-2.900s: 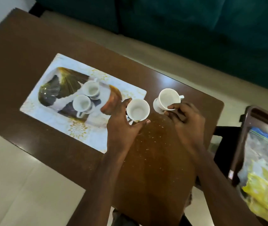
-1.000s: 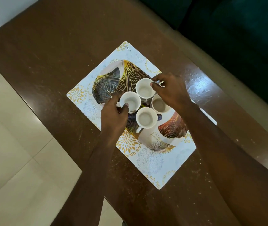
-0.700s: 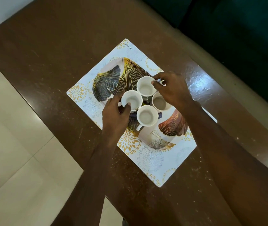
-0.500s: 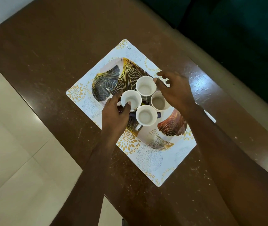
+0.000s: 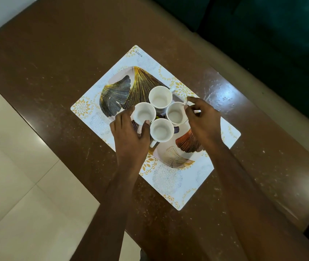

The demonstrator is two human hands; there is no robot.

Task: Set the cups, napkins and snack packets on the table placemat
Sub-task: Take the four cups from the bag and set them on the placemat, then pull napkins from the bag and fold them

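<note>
Several empty white cups stand clustered upright on the leaf-patterned placemat [image 5: 170,182] in the middle of the brown table. My left hand [image 5: 129,137] wraps the left cup [image 5: 143,114] from the near side, thumb and fingers on its wall. My right hand [image 5: 202,121] pinches the handle of the right cup [image 5: 175,114]. The far cup [image 5: 160,97] and the near cup [image 5: 161,129] stand free between them, the near cup's handle pointing toward me. No napkins or snack packets are in view.
The brown table [image 5: 55,59] runs diagonally; its near-left edge borders a pale tiled floor [image 5: 14,185]. A dark green sofa [image 5: 281,44] lies beyond the far edge, with a beige strip between.
Since 2.9 s ago both hands carried two cups onto the placemat beside the other two. In the last second my right hand slid from the far cup to the right cup's handle.
</note>
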